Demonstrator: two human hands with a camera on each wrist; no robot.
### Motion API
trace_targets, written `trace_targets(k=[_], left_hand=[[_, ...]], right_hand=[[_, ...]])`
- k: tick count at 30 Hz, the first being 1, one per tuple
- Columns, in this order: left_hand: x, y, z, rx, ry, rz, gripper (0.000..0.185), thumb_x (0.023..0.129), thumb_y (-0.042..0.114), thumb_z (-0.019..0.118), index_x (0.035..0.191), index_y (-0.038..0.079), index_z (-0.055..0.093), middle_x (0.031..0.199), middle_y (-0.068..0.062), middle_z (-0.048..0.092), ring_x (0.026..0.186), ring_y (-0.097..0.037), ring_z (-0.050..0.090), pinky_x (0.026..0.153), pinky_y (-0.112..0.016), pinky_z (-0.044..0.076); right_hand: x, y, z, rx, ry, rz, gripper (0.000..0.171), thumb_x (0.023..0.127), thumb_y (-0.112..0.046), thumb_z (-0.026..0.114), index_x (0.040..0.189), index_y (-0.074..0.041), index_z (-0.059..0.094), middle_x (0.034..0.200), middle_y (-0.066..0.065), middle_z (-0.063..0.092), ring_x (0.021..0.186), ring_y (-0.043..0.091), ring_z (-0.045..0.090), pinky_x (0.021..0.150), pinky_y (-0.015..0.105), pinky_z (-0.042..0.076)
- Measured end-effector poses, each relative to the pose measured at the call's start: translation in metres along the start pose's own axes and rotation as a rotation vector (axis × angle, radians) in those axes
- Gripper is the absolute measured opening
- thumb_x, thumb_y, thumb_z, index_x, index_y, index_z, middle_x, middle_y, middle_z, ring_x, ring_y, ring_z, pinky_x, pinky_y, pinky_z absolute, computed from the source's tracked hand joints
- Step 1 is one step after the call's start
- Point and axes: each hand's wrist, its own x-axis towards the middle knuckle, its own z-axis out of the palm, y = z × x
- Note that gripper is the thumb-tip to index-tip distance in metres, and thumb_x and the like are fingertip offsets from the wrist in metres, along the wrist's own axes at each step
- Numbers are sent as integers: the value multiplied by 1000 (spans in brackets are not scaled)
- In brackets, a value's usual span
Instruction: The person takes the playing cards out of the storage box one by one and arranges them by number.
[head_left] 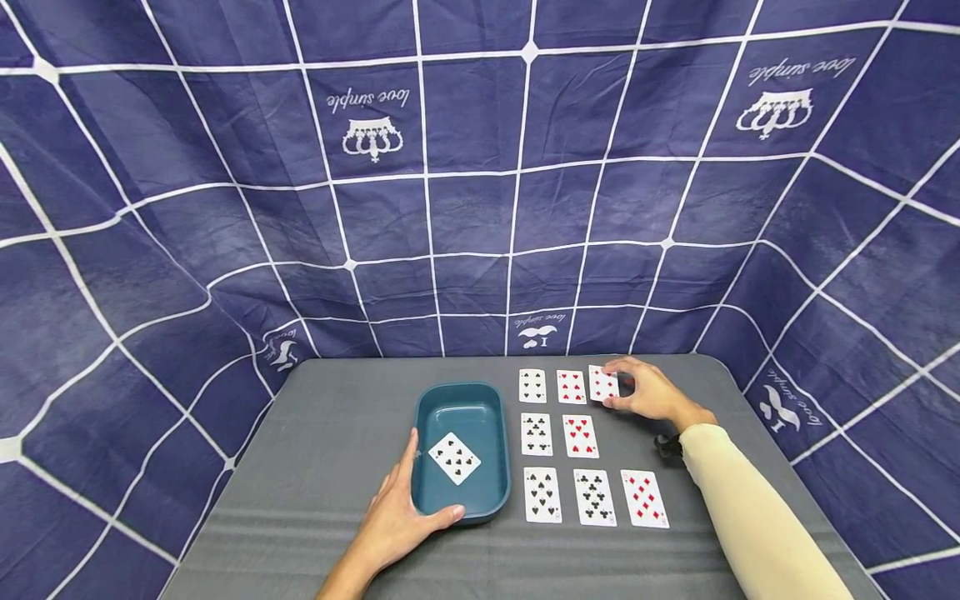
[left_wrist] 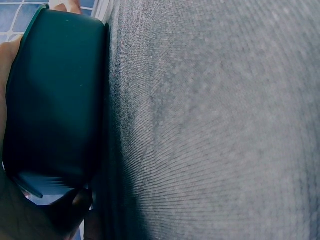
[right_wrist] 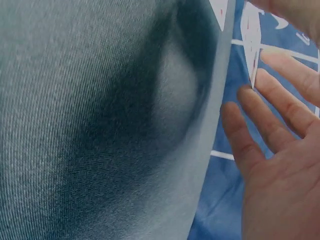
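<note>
My left hand [head_left: 396, 504] holds the near left corner of a blue-green tray [head_left: 504, 467], fingers along its left side and thumb at the near rim. Inside the tray one spade playing card [head_left: 454, 458] lies face up at a slant. The tray's dark outer wall [left_wrist: 55, 95] fills the left of the left wrist view. Over at the back right, my right hand [head_left: 651, 392] pinches a diamond playing card [head_left: 602, 384] by its edges, thumb near and fingers far. That card [right_wrist: 251, 42] appears edge-on, clear of the cloth, in the right wrist view.
Right of the tray, face-up cards lie in rows: a black card [head_left: 532, 386] and a heart card [head_left: 571, 387] at the back, a club [head_left: 536, 434] and a heart [head_left: 581, 436] mid-table, several more in front. Blue checked cloth [head_left: 465, 208] walls the grey table [head_left: 315, 450].
</note>
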Motion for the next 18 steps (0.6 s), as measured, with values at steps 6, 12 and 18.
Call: trace_targets(k=[6,12,18], left_hand=[[2,-1,2,-4,3,-9,151,75,78,99,189,38,9,183,-20,49,166,-51,50,121,-85,44],[1,0,2,-8,9,4,151,75,77,99,189,37,9,181,-20,52,165,-50,52,121,-84,45],[-1,0,1,-8,3,4,151,76,76,100,190,37,8,181,-18,52,165,-49,52,122,-83,46]], right_hand=[[1,10,1,-49,-17,8,60,90,-17,101,142,4,78,152,28,74,143,53,69,112,65,62],[0,14,2,-75,-40,26,56,92,-18,99,140,1,78,152,28,74,147,56,66,124,73,51],[-1,14,3,-72,-67,31,53,94,-16,98,140,1,78,155,31,70,148,57,65,125,74,48]])
